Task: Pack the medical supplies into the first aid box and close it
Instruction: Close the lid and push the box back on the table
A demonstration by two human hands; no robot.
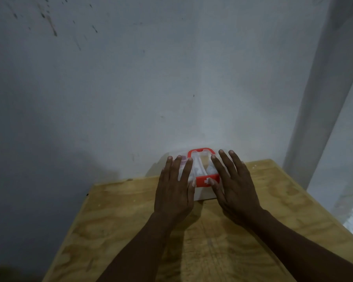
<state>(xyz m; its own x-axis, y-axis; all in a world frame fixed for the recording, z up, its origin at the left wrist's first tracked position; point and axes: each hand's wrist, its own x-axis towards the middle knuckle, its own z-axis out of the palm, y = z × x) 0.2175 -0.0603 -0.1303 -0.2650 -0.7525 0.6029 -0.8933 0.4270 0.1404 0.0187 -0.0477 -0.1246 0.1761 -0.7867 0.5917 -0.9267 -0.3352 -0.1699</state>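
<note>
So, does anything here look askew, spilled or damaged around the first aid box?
Nothing stands out. The first aid box sits squarely on the wooden table by the wall, lid down, left hand and right hand flat on it. No supplies lie loose. Whether the red latch is fastened cannot be told.

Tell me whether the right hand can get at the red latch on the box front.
Probably yes: the right hand lies flat on the first aid box, its thumb already beside the red latch, nothing between them.
</note>
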